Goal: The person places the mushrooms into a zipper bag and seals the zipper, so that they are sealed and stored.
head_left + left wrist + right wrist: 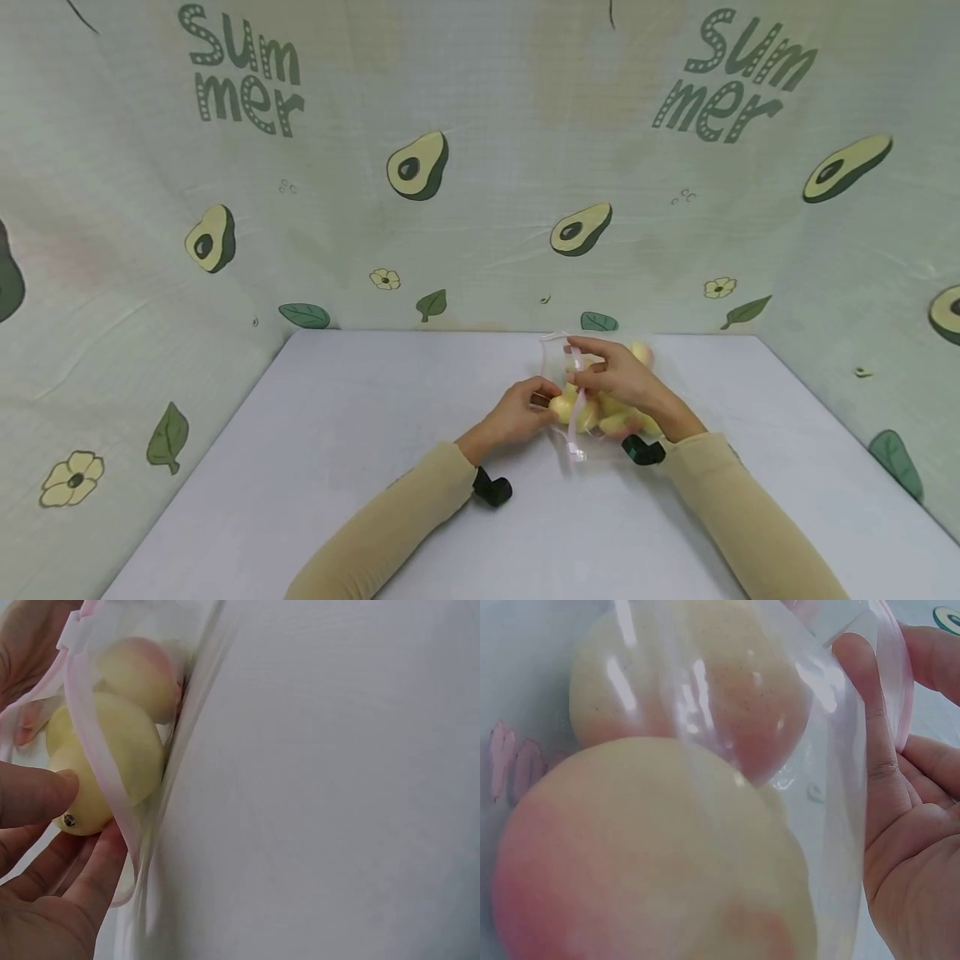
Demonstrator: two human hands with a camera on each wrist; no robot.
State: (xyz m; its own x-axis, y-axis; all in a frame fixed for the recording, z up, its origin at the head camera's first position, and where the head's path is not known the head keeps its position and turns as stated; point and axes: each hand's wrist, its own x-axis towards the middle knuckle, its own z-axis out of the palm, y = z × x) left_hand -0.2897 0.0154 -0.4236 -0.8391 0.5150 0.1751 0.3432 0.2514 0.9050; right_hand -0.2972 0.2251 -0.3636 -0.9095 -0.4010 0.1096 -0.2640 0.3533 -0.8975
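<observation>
A clear zip bag (pixel 600 450) with a pink zip strip (pixel 88 735) lies on the table, holding several yellow fruits with pink blush that look like peaches (pixel 652 840). At the bag's mouth my left hand (pixel 521 410) holds a yellow pear (pixel 84 791) between thumb and fingers; its dark tip faces the palm. Part of the pear lies behind the pink strip, inside the bag. My right hand (pixel 615 372) pinches the bag's rim at the mouth, its fingers spreading the plastic. In the right wrist view, two fruits fill the near side of the bag.
The white table (pixel 375 400) extends on both sides of the bag. Behind it hangs a cloth (pixel 480 275) printed with avocados, leaves and lettering. Black wrist cameras (pixel 492 487) sit beneath both beige sleeves (pixel 405 517).
</observation>
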